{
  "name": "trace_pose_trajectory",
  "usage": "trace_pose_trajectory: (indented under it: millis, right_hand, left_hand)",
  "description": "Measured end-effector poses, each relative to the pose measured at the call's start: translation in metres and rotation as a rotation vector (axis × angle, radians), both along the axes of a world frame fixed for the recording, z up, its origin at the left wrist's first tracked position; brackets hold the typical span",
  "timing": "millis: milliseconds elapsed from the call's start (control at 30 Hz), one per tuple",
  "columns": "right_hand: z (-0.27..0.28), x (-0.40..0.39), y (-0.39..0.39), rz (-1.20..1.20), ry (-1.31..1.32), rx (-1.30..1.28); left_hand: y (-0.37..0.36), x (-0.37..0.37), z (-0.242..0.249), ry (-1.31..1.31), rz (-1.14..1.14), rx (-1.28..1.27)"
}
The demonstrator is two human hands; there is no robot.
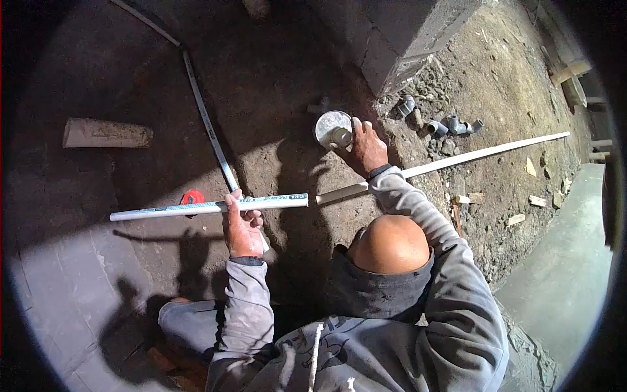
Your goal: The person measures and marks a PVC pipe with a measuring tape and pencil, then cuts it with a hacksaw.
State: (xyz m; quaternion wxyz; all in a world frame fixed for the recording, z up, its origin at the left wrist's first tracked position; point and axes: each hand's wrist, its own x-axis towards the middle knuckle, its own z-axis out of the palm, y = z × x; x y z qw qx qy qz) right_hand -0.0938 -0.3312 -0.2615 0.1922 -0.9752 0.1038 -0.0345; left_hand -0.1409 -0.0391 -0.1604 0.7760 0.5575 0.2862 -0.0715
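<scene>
In my left hand [243,225] is a white PVC pipe [157,210] with blue lettering, held crosswise between thumb and fingers. A second lettered pipe [209,127] runs away over the dirt, its near end at my left fingertips. My right hand [367,149] is closed at the right edge of a round can [324,124], pale on top with a small round piece in it. Beneath my right forearm passes a long white pipe [483,153]; its left end lies close to the right end of the held pipe. A red object [191,196] sits just behind the held pipe.
Several grey pipe fittings [450,125] lie among stones at the right, below a concrete block [418,46]. A wide pale pipe stub [108,133] is at the left. Smooth grey flooring [555,235] borders the dirt at right.
</scene>
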Motion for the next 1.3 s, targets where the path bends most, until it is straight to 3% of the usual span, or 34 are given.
trace_pose_trajectory:
  millis: [100, 167, 333, 467, 567, 633, 733, 867, 967, 1000, 1100, 1133, 1167, 1233, 1300]
  right_hand:
    - [-0.018, 0.003, -0.008, 0.036, 0.165, 0.018]
    - [-0.024, 0.004, -0.008, 0.165, -0.079, -0.097]
    - [0.003, 0.005, -0.005, 0.078, -0.004, 0.104]
    - [-0.014, 0.008, -0.009, 0.031, 0.04, 0.113]
    - [-0.002, 0.003, -0.007, -0.002, 0.005, 0.067]
    - [0.006, 0.006, -0.006, -0.027, 0.123, 0.084]
    - [0.002, 0.002, -0.005, 0.115, -0.008, -0.068]
    - [0.001, 0.01, 0.003, 0.125, 0.015, -0.081]
    - [0.0, 0.014, -0.003, 0.059, 0.078, 0.094]
    - [-0.014, 0.008, -0.008, 0.056, -0.11, 0.04]
    - [0.043, 0.001, -0.008, 0.021, 0.052, 0.128]
    - [0.043, 0.001, -0.011, 0.017, -0.097, 0.062]
    - [0.047, -0.002, -0.02, -0.042, 0.054, 0.282]
    - [0.053, -0.013, -0.031, -0.163, -0.002, 0.485]
    - [0.016, -0.02, -0.051, -0.212, -0.112, 0.494]
  left_hand:
    - [-0.004, 0.0, -0.001, 0.014, -0.016, 0.038]
    - [-0.003, 0.0, -0.003, 0.014, -0.016, 0.039]
    - [0.004, -0.001, -0.011, -0.002, -0.015, 0.031]
    - [-0.004, -0.003, -0.012, -0.021, -0.031, 0.006]
    - [-0.006, -0.003, -0.011, -0.037, -0.032, -0.015]
    - [-0.007, -0.002, -0.012, -0.038, -0.032, -0.027]
    - [-0.008, -0.002, -0.01, -0.046, -0.021, -0.004]
    - [-0.006, -0.002, -0.01, -0.07, -0.066, 0.039]
    - [-0.004, 0.0, -0.01, -0.097, -0.07, 0.048]
    - [-0.003, 0.0, -0.01, -0.097, -0.072, 0.041]
    - [-0.001, 0.001, -0.012, -0.075, -0.079, -0.002]
    - [-0.002, 0.001, -0.013, -0.075, -0.081, -0.006]
    - [-0.005, 0.003, -0.013, -0.052, -0.052, -0.014]
    - [-0.012, 0.008, -0.016, -0.028, -0.031, -0.03]
    - [-0.019, 0.012, -0.024, -0.015, -0.018, -0.063]
